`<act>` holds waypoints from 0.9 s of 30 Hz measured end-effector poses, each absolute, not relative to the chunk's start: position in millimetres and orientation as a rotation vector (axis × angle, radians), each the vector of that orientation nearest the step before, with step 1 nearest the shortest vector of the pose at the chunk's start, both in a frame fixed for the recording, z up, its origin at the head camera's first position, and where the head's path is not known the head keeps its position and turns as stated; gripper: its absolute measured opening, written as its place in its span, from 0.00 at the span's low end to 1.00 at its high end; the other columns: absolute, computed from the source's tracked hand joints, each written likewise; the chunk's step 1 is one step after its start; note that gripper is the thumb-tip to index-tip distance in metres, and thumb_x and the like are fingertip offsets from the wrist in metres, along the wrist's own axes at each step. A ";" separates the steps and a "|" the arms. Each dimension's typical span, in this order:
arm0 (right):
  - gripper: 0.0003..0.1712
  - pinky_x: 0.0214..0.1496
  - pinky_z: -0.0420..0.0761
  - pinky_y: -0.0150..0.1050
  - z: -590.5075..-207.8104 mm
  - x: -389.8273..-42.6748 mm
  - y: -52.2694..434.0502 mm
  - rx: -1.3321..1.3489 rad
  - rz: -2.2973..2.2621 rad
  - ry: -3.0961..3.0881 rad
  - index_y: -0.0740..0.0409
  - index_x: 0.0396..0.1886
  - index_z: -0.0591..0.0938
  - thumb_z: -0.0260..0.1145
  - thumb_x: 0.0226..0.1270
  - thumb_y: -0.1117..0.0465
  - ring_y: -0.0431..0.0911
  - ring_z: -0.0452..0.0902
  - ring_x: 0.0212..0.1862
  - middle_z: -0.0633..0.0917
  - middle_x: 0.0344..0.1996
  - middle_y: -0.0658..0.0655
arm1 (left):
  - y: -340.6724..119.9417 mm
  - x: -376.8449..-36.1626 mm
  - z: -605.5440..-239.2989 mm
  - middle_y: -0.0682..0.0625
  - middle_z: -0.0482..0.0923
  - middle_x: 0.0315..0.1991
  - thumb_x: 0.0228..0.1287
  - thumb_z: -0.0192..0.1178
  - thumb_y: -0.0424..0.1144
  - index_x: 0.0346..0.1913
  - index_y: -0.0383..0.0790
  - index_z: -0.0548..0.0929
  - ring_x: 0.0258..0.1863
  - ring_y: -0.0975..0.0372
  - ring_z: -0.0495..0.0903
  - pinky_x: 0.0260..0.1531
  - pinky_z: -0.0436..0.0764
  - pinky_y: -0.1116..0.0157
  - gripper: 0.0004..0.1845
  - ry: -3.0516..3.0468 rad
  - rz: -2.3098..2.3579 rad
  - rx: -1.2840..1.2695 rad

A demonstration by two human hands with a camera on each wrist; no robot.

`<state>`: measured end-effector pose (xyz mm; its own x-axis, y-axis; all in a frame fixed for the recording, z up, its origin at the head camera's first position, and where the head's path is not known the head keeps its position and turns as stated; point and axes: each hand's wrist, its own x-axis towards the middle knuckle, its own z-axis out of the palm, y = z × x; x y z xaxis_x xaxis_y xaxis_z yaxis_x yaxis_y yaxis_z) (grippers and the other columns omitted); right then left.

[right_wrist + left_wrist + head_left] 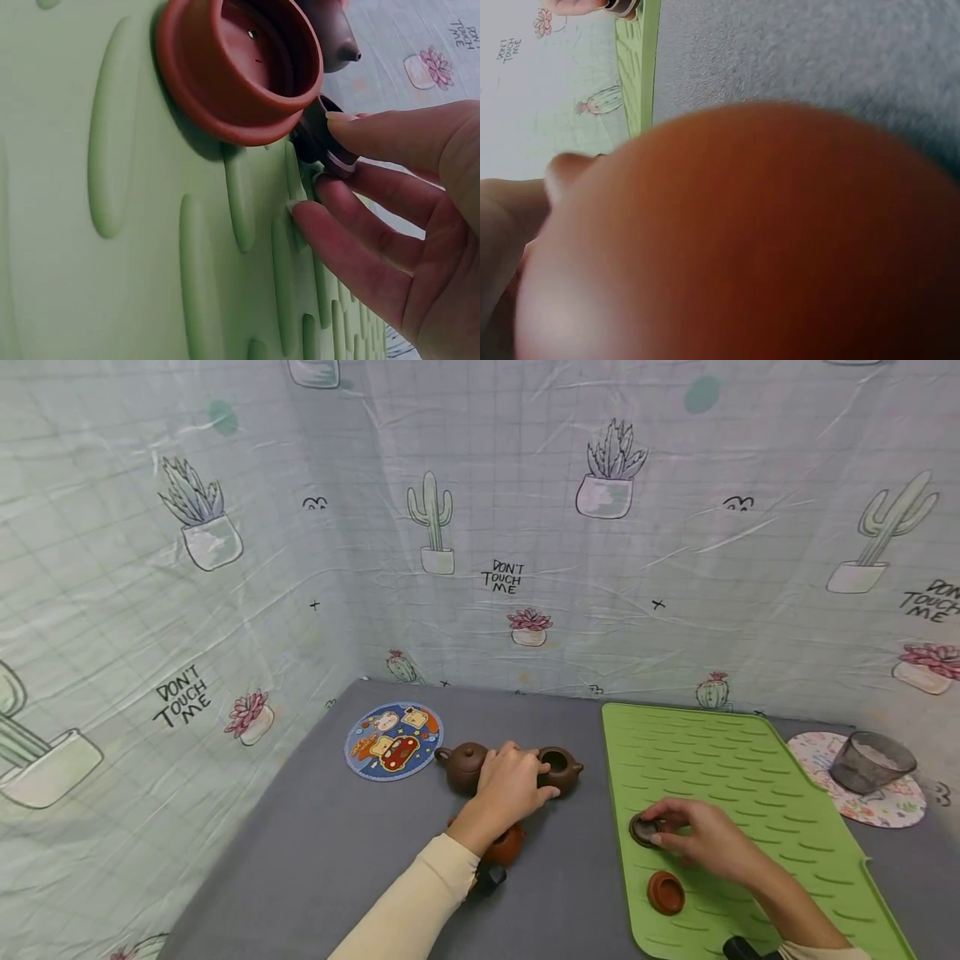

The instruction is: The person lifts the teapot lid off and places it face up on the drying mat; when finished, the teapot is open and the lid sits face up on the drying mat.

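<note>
My left hand [513, 781] grips the near left side of a dark brown teapot [567, 770], whose top is uncovered and whose spout points right. Its handle is hidden behind the hand. A second brown teapot [465, 767], with its lid on, stands just left of my fingers. Under my left wrist sits a reddish-orange teapot [506, 846], which fills much of the left wrist view. On the green mat [697, 735], my right hand [701, 835] pinches a dark teapot lid [330, 139] between thumb and fingers. A reddish lid [666, 893] lies upside down nearer to me.
At the back left of the grey table lies a round blue cartoon mat [393, 742]. A grey translucent cup [873, 764] stands on a round floral mat [813, 747] at the right. A printed curtain [480, 510] hangs behind and to the left.
</note>
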<state>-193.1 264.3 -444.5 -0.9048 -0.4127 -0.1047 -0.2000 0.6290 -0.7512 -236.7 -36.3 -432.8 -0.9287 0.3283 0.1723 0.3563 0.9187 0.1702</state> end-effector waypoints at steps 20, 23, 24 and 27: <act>0.20 0.42 0.84 0.33 -432.5 -198.1 262.0 -0.620 -1.070 2.702 0.58 0.51 0.83 0.76 0.62 0.55 0.48 0.89 0.46 0.89 0.49 0.58 | -57.2 -230.3 -415.7 0.52 0.81 0.67 0.63 0.69 0.59 0.59 0.58 0.87 0.65 0.52 0.77 0.58 0.77 0.51 0.23 -2.903 -0.381 -0.613; 0.23 0.45 0.87 0.39 -428.4 -199.2 259.5 -0.614 -1.030 2.758 0.58 0.54 0.83 0.76 0.62 0.54 0.56 0.88 0.50 0.88 0.52 0.60 | -64.8 -228.7 -413.3 0.51 0.80 0.67 0.63 0.69 0.58 0.58 0.58 0.88 0.65 0.51 0.77 0.58 0.77 0.50 0.22 -2.878 -0.398 -0.604; 0.23 0.47 0.87 0.43 -426.9 -199.5 258.1 -0.611 -1.013 2.778 0.57 0.54 0.83 0.76 0.62 0.54 0.58 0.87 0.52 0.87 0.53 0.60 | -67.5 -228.2 -412.7 0.51 0.81 0.67 0.63 0.69 0.58 0.58 0.57 0.88 0.64 0.51 0.78 0.58 0.77 0.50 0.22 -2.865 -0.404 -0.600; 0.24 0.50 0.86 0.52 -421.6 -201.1 252.1 -0.603 -0.968 2.827 0.55 0.56 0.83 0.76 0.62 0.54 0.61 0.84 0.56 0.87 0.55 0.60 | -76.0 -226.9 -412.0 0.50 0.81 0.66 0.62 0.70 0.57 0.58 0.57 0.88 0.63 0.51 0.79 0.57 0.78 0.49 0.22 -2.826 -0.412 -0.589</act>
